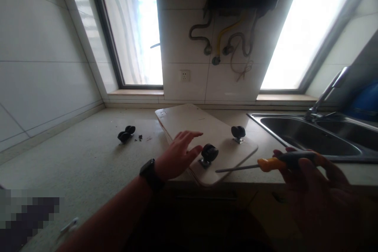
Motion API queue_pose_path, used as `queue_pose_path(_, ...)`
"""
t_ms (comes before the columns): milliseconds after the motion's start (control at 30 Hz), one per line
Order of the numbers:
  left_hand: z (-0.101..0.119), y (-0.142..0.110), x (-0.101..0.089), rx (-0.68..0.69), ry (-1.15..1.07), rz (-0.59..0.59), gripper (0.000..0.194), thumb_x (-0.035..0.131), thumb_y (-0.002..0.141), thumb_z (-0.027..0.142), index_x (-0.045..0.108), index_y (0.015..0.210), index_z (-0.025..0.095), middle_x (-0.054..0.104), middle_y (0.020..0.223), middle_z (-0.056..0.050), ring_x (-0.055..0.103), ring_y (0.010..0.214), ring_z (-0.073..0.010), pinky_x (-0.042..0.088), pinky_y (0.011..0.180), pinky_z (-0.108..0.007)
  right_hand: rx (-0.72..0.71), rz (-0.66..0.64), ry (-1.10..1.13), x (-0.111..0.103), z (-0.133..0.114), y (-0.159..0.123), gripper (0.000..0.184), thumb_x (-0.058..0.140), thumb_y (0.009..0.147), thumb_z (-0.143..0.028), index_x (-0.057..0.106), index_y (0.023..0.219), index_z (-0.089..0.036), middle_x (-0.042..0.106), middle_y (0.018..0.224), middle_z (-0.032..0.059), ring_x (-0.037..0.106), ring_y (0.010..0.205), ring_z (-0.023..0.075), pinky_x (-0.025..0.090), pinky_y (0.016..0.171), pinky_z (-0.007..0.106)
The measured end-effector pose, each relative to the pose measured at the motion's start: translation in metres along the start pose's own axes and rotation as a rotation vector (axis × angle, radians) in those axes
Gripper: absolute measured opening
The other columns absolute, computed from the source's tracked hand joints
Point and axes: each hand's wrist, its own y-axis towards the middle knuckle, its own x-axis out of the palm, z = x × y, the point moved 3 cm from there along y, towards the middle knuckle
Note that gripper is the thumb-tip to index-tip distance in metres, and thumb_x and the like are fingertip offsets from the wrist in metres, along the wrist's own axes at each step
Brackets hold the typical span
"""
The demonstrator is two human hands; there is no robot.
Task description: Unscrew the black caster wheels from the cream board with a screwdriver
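Note:
A pale wooden board (193,124) lies on the counter (88,157), its near end over the counter's front edge. Two black caster wheels stand on it: one (209,153) near the front, another (238,132) to the right. My left hand (178,153), fingers spread, rests on the board just left of the front caster; a dark watch is on that wrist. My right hand (307,171) grips a screwdriver (265,164) with an orange and dark handle. Its shaft points left and its tip is just below the front caster.
A loose black caster (126,134) and several small dark bits (140,138) lie on the counter to the left. A steel sink (315,136) with a tap (325,94) fills the right. Tiled walls, windows and a wall socket (184,75) stand behind.

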Motion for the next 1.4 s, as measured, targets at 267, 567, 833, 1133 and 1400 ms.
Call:
queue_pose_path(267,0.006,-0.010,0.023,-0.040,-0.115,-0.182,0.069,0.063,0.088,0.021,0.041,0.153,0.028,0.058,0.141,-0.009,0.053,0.129,-0.0278,0.041,0.112,-0.048,0.073,-0.061,0.079,-0.004,0.023,0.006,0.043,0.086,0.071,-0.024,0.061,0.106,-0.025,0.078,0.097,0.0046,0.078,0.089,0.0236,0.066,0.076,0.036)
queue_pose_path(567,0.012,-0.015,0.030,-0.053,-0.036,-0.069,0.060,0.067,0.084,0.020,0.049,0.140,0.027,0.059,0.132,-0.009,0.053,0.122,-0.0279,0.042,0.109,-0.050,0.038,-0.130,0.053,0.006,0.022,0.012,0.037,0.083,0.074,-0.024,0.062,0.105,-0.023,0.078,0.097,0.0028,0.079,0.086,0.0225,0.066,0.075,0.034)
queue_pose_path(833,0.018,-0.028,0.045,-0.081,0.092,-0.014,0.092,0.081,0.073,0.054,0.034,0.146,0.024,0.045,0.146,-0.016,0.042,0.135,-0.0361,0.034,0.116,-0.058,-0.018,-0.160,0.045,0.008,0.022,0.021,0.038,0.082,0.075,-0.024,0.063,0.108,-0.024,0.077,0.099,0.0028,0.078,0.087,0.0238,0.066,0.078,0.040)
queue_pose_path(1133,0.025,-0.032,0.049,-0.202,0.166,-0.084,0.108,0.078,0.074,0.056,0.018,0.157,0.023,0.040,0.155,-0.019,0.036,0.143,-0.0412,0.024,0.119,-0.066,-0.040,-0.194,-0.033,0.013,0.021,0.019,0.042,0.080,0.077,-0.026,0.062,0.115,-0.024,0.077,0.102,0.0045,0.078,0.088,0.0251,0.066,0.081,0.042)
queue_pose_path(1400,0.011,-0.038,0.030,-0.243,0.122,-0.170,0.112,0.076,0.075,0.060,0.014,0.161,0.025,0.033,0.160,-0.018,0.030,0.146,-0.0440,0.025,0.118,-0.068,-0.170,-0.313,-0.138,0.037,0.003,0.010,0.043,0.083,0.076,-0.025,0.064,0.114,-0.024,0.075,0.103,0.0038,0.078,0.086,0.0235,0.066,0.082,0.047)
